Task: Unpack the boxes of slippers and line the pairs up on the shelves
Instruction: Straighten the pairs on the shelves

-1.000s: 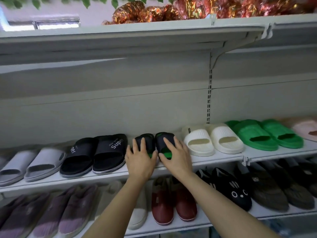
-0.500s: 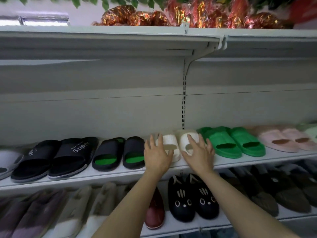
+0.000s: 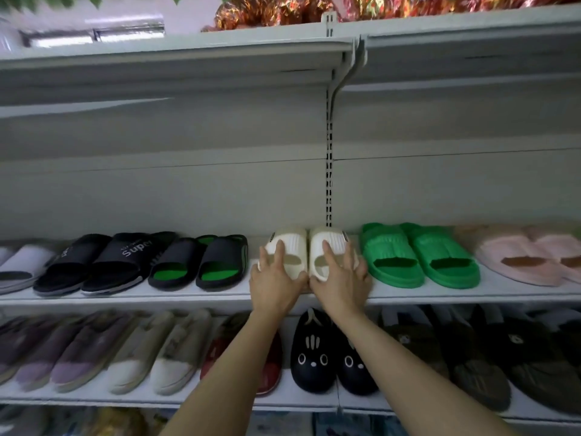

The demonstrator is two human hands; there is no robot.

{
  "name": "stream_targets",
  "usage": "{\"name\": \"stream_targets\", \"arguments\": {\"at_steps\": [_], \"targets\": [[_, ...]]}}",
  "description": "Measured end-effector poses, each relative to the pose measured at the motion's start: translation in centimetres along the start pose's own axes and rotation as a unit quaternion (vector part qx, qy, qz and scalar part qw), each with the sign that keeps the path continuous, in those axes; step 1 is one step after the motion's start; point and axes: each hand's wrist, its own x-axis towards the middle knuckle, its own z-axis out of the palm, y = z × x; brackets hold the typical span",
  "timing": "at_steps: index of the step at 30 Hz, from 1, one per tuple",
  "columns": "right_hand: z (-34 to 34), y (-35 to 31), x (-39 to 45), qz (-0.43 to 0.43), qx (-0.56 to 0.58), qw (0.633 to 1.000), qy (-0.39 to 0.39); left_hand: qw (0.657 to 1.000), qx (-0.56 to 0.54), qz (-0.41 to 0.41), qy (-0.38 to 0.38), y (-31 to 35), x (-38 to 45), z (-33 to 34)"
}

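Note:
A pair of cream slippers stands side by side on the middle shelf (image 3: 188, 295), toes pointing at the back wall. My left hand (image 3: 274, 280) grips the heel end of the left cream slipper (image 3: 290, 247). My right hand (image 3: 341, 280) grips the heel end of the right cream slipper (image 3: 327, 243). The two slippers touch along their inner sides. To their left sits a black pair with green insoles (image 3: 201, 262). To their right sits a bright green pair (image 3: 418, 256).
Further left on the same shelf are a black "Super" pair (image 3: 100, 262) and a grey slipper (image 3: 22, 264); a pink pair (image 3: 531, 254) lies at the right. The lower shelf (image 3: 283, 401) holds closed slippers, among them a black cat-face pair (image 3: 327, 354). An upper shelf (image 3: 176, 48) overhangs.
My hands moved right from the black and green pair to the cream pair and took hold of it. The cream slippers now stand closer together.

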Motion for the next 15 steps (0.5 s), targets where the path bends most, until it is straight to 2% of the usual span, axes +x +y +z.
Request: {"name": "stream_targets", "arguments": {"at_steps": [9, 12, 15], "targets": [[-1.7, 1.1, -0.5, -0.017, 0.045, 0.999, -0.015, 1.0, 0.009, 0.004, -0.013, 0.0, -0.4, 0.3], [-3.8, 3.7, -0.5, -0.051, 0.089, 0.993, 0.063, 0.998, 0.007, 0.015, 0.057, 1.4, -0.8, 0.1], [-6.0, 7.9, 0.6, -0.063, 0.085, 0.979, 0.174, 0.989, -0.016, 0.109, 0.102, 5.6, -1.1, 0.5]]}}
